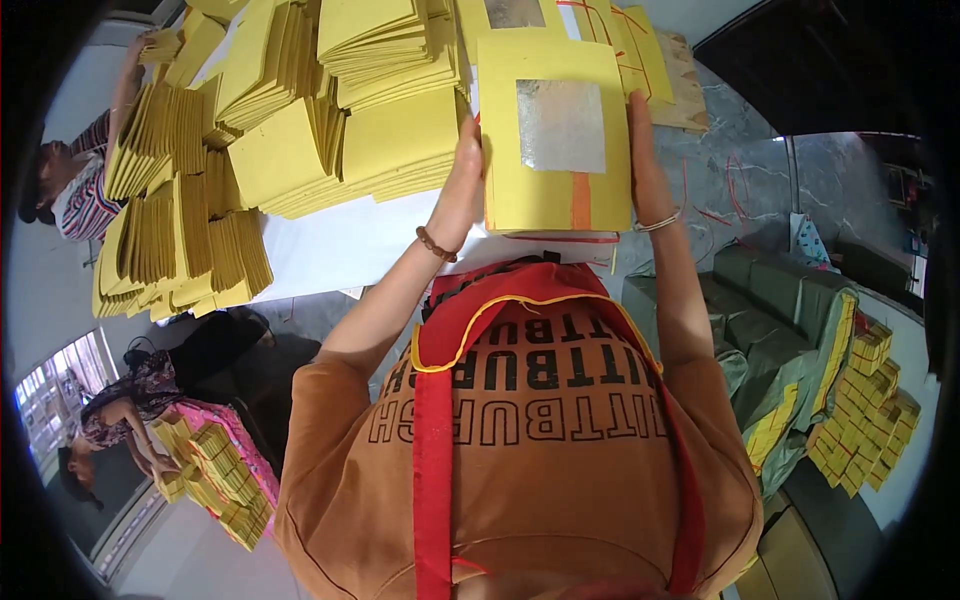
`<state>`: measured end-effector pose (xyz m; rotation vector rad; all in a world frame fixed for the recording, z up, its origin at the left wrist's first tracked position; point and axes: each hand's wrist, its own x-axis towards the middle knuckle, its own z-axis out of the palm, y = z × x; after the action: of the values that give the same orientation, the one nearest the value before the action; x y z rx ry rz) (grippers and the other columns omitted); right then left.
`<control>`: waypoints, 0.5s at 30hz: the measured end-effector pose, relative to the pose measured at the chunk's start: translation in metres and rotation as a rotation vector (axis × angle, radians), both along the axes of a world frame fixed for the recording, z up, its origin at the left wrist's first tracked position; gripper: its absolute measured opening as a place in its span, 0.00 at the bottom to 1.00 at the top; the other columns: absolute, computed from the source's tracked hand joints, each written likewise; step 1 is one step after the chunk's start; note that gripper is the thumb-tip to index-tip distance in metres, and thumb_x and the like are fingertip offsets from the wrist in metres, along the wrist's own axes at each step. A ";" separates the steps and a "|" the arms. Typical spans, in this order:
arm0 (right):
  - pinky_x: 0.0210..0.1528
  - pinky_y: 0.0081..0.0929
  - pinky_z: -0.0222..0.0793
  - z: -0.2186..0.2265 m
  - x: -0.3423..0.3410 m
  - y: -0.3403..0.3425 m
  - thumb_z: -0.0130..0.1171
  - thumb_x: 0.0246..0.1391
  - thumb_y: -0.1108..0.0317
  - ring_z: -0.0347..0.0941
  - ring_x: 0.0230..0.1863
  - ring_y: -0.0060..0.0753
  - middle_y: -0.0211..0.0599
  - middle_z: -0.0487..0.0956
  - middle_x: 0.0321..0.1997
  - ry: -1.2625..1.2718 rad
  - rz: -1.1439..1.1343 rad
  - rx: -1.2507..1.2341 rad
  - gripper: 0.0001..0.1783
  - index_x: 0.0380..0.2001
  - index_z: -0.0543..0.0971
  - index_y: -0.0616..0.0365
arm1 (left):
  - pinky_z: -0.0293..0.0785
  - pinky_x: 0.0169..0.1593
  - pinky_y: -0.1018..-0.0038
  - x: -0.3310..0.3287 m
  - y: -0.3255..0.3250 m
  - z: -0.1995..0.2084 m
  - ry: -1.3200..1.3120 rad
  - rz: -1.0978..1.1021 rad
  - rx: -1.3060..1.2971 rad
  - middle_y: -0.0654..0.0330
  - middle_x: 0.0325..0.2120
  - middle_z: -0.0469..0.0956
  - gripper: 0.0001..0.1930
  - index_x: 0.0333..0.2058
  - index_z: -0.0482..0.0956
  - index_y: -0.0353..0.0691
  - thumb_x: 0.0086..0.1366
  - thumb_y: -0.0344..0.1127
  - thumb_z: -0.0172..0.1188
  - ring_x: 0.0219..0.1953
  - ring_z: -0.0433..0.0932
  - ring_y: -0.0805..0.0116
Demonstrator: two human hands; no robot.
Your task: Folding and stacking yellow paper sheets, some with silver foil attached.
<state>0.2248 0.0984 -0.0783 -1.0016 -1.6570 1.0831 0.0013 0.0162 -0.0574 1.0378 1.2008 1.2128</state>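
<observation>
A stack of yellow joss paper (550, 205) is held upright between my two hands, over the near right part of the table. Its top sheet carries a silver foil square (562, 125) and an orange strip below it. My left hand (462, 185) presses flat along the left edge, fingers pointing away from me. On the right edge lies my right hand (648, 165), with its fingers straight and together. Left of my left hand, piles of folded yellow paper (400, 140) fan out across the white tabletop (320, 245).
At the far left a person (85, 190) in a striped top reaches to the yellow piles. Another person (125, 415) handles yellow bundles (225, 470) on a pink cover. To my right stand a green-covered stack (760, 310) and more yellow bundles (865, 420). Red strings (737, 185) lie on the grey floor.
</observation>
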 end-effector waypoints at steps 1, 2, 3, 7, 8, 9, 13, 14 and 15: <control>0.68 0.31 0.33 -0.003 0.000 0.000 0.41 0.61 0.56 0.41 0.70 0.36 0.39 0.52 0.68 -0.009 0.000 0.013 0.29 0.62 0.57 0.56 | 0.42 0.66 0.66 0.000 -0.001 -0.002 -0.001 0.004 -0.002 0.49 0.64 0.43 0.37 0.63 0.41 0.33 0.68 0.58 0.30 0.67 0.42 0.60; 0.68 0.32 0.31 -0.005 0.000 0.001 0.41 0.61 0.55 0.40 0.70 0.37 0.39 0.51 0.68 -0.019 0.000 0.026 0.29 0.62 0.57 0.55 | 0.45 0.65 0.66 -0.002 -0.002 -0.005 0.035 0.020 0.021 0.48 0.63 0.47 0.36 0.63 0.44 0.33 0.66 0.55 0.38 0.65 0.47 0.57; 0.68 0.32 0.30 -0.007 0.000 0.000 0.41 0.61 0.55 0.39 0.70 0.37 0.39 0.50 0.69 -0.027 -0.002 0.038 0.29 0.62 0.57 0.55 | 0.48 0.63 0.65 -0.003 -0.002 -0.002 0.071 0.035 0.042 0.47 0.62 0.51 0.36 0.62 0.47 0.34 0.65 0.53 0.46 0.63 0.51 0.55; 0.67 0.39 0.33 0.011 0.019 0.002 0.49 0.56 0.57 0.45 0.69 0.40 0.33 0.61 0.64 -0.415 0.202 0.269 0.22 0.55 0.69 0.45 | 0.60 0.52 0.63 -0.014 -0.010 0.029 0.917 -0.120 0.551 0.48 0.49 0.67 0.28 0.50 0.69 0.35 0.54 0.45 0.61 0.49 0.64 0.52; 0.67 0.39 0.33 0.014 0.016 0.001 0.49 0.56 0.57 0.45 0.69 0.40 0.33 0.61 0.64 -0.416 0.198 0.262 0.22 0.55 0.69 0.45 | 0.60 0.52 0.63 -0.011 -0.012 0.037 0.914 -0.127 0.548 0.48 0.49 0.67 0.28 0.50 0.69 0.35 0.54 0.45 0.61 0.49 0.64 0.52; 0.66 0.41 0.37 0.018 0.011 0.001 0.53 0.53 0.59 0.50 0.67 0.39 0.29 0.66 0.60 -0.510 0.258 0.321 0.18 0.48 0.73 0.43 | 0.61 0.52 0.63 -0.007 -0.016 0.045 1.008 -0.271 0.592 0.51 0.48 0.68 0.27 0.50 0.69 0.36 0.54 0.44 0.62 0.49 0.65 0.54; 0.62 0.41 0.49 0.018 0.005 -0.001 0.61 0.46 0.63 0.58 0.63 0.36 0.22 0.72 0.53 -0.531 0.298 0.366 0.11 0.36 0.79 0.43 | 0.66 0.45 0.67 -0.003 -0.013 0.042 1.150 -0.486 0.701 0.56 0.44 0.70 0.27 0.48 0.71 0.37 0.49 0.41 0.63 0.44 0.68 0.59; 0.62 0.41 0.49 0.017 0.004 0.000 0.61 0.46 0.63 0.58 0.63 0.36 0.22 0.72 0.53 -0.529 0.296 0.366 0.11 0.36 0.79 0.43 | 0.67 0.43 0.68 -0.004 -0.011 0.041 1.177 -0.490 0.743 0.56 0.43 0.71 0.25 0.47 0.72 0.37 0.49 0.39 0.63 0.42 0.69 0.60; 0.62 0.39 0.50 0.017 0.004 0.001 0.60 0.46 0.64 0.58 0.63 0.37 0.23 0.73 0.53 -0.491 0.310 0.360 0.11 0.36 0.79 0.44 | 0.67 0.43 0.68 -0.003 -0.010 0.040 1.174 -0.496 0.745 0.56 0.43 0.71 0.25 0.47 0.72 0.37 0.49 0.39 0.63 0.42 0.69 0.60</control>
<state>0.2290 0.0992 -0.0612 -0.8266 -2.3687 0.7144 -0.0019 0.0060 -0.0170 2.6485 1.1596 0.5722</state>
